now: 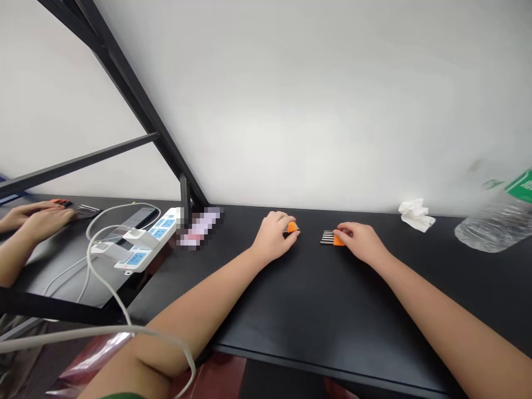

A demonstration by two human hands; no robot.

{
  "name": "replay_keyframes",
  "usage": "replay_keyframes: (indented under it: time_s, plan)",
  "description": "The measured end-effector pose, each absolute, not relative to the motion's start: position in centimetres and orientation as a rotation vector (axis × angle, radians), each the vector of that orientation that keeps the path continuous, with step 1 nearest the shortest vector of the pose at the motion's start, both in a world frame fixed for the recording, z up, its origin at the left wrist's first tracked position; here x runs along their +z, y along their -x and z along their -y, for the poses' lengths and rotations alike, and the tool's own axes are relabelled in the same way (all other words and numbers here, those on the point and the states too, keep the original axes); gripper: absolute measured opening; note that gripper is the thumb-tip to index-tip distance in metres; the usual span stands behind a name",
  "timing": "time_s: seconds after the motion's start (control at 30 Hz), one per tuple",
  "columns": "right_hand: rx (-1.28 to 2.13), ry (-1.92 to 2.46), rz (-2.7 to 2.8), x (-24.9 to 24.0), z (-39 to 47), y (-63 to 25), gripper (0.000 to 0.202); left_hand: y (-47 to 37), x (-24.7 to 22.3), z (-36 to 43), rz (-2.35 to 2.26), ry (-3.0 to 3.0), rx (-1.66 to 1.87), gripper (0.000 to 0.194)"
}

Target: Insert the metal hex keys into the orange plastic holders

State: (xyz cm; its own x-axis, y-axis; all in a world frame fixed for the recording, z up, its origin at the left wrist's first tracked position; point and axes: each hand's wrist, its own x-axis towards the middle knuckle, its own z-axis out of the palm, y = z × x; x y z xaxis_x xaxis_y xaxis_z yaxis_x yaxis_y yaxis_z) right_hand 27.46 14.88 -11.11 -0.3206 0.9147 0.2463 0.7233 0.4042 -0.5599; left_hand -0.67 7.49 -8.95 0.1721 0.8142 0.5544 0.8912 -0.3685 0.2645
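Observation:
On the black table, my left hand [275,235] is closed around a small orange piece [292,226] with thin metal rods, partly covered by the fingers. To its right lies a second orange piece [338,239], with several parallel metal rods [327,238] pointing left. My right hand [361,239] pinches this piece at its right side between thumb and fingers. A short gap of table separates the two pieces.
White tissue [416,215] and a clear plastic bottle [494,221] are at the right. At the left are a power strip [152,238], white cables [93,266], a phone [139,219], a black metal frame [137,94] and another person's hands [45,221].

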Motion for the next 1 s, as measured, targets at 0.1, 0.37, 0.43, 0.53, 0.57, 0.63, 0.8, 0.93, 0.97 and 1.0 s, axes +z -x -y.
replay_keyframes:
  time_s: [0.1,0.37,0.43,0.53,0.57,0.63,0.8,0.93,0.97,1.0]
  plan:
    - [0.382,1.520,2.050,-11.0,-16.0,-28.6,0.043,1.5,-9.2,-8.2,1.897,2.217,-0.733,0.062]
    - [0.143,1.185,2.433,-9.9,-13.4,-28.1,0.030,1.9,-9.6,-8.7,1.944,2.340,-0.572,0.034]
    - [0.034,1.195,2.517,-10.0,-13.2,-27.9,0.028,1.9,-9.6,-8.8,1.923,2.367,-0.625,0.031]
    - [-0.039,1.303,2.543,-10.3,-13.7,-28.0,0.026,1.8,-9.6,-8.9,1.905,2.430,-0.697,0.033]
    - [-0.040,1.340,2.538,-10.4,-14.0,-28.1,0.027,1.8,-9.6,-8.8,1.894,2.458,-0.713,0.033]
    - [-0.038,1.402,2.528,-10.5,-14.4,-28.3,0.031,1.6,-9.6,-8.6,1.862,2.518,-0.735,0.034]
    - [-0.003,1.542,2.469,-10.3,-14.1,-28.3,0.036,1.1,-9.6,-8.2,1.798,2.631,-0.743,0.041]
    - [0.026,1.430,2.390,-10.4,-13.3,-27.4,0.035,0.8,-9.4,-8.1,1.685,2.677,-0.742,0.033]
    - [0.044,1.360,2.379,-10.5,-13.0,-27.0,0.034,0.8,-9.3,-8.0,1.645,2.685,-0.735,0.026]
    - [0.074,1.287,2.372,-10.6,-12.6,-26.6,0.032,0.6,-9.2,-7.9,1.615,2.685,-0.724,0.021]
